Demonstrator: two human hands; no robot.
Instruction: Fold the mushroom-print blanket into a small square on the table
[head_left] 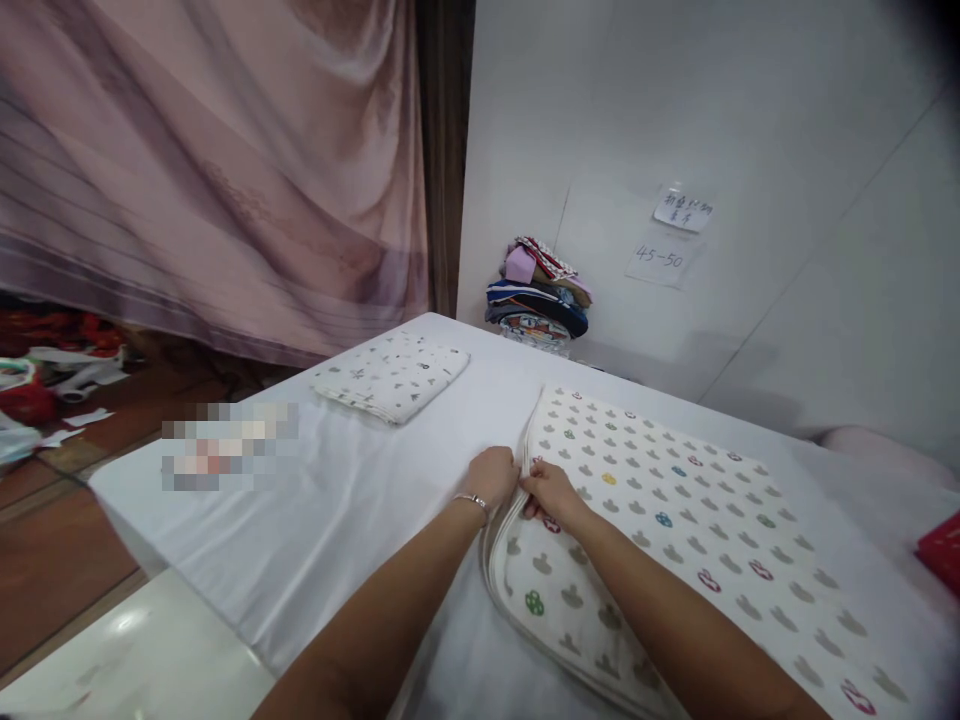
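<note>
A layered white cloth [675, 545], printed with grey rabbit heads and a few coloured ones, lies spread over the right part of the white-covered table [315, 545]. My left hand [493, 477], with a bracelet on its wrist, is closed at the cloth's left edge. Right beside it, my right hand [553, 493] pinches the same edge from the printed side, thumb and fingers around the layers. Several layers show where this edge is slightly raised and curves toward me. My left fingertips are partly hidden behind the edge.
A folded white cloth with small grey prints [397, 375] lies at the table's far left. A blurred-out patch [229, 445] covers something near the left edge. A pile of folded fabrics [538, 290] stands by the wall. A pink curtain [225, 150] hangs behind.
</note>
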